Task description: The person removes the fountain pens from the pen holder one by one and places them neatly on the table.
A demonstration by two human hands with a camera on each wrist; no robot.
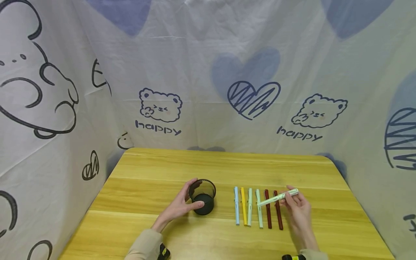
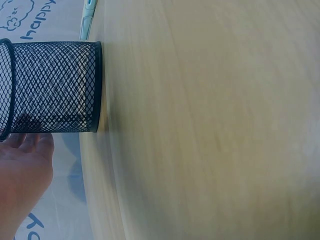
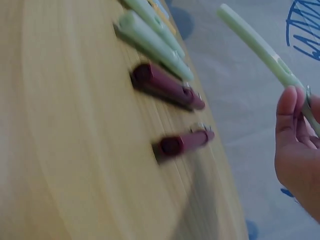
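A black mesh pen holder (image 1: 208,207) stands upright on the table, left of a row of pens. My left hand (image 1: 180,206) holds it from the left, thumb on the near side and fingers round the far side. In my right hand (image 1: 299,211) a light green pen (image 1: 273,199) is pinched between thumb and fingers, raised and slanting across the right part of the row. The right wrist view shows that pen (image 3: 255,42) pointing away from the fingertips. Below it lie two dark red pens (image 1: 268,215) and two light green pens (image 1: 250,209).
A yellow pen (image 1: 244,209) and a light blue pen (image 1: 237,207) form the left end of the row. All lie side by side on the wooden table (image 1: 208,238). Behind the table hangs a printed white cloth (image 1: 201,72), with more cloth along both sides.
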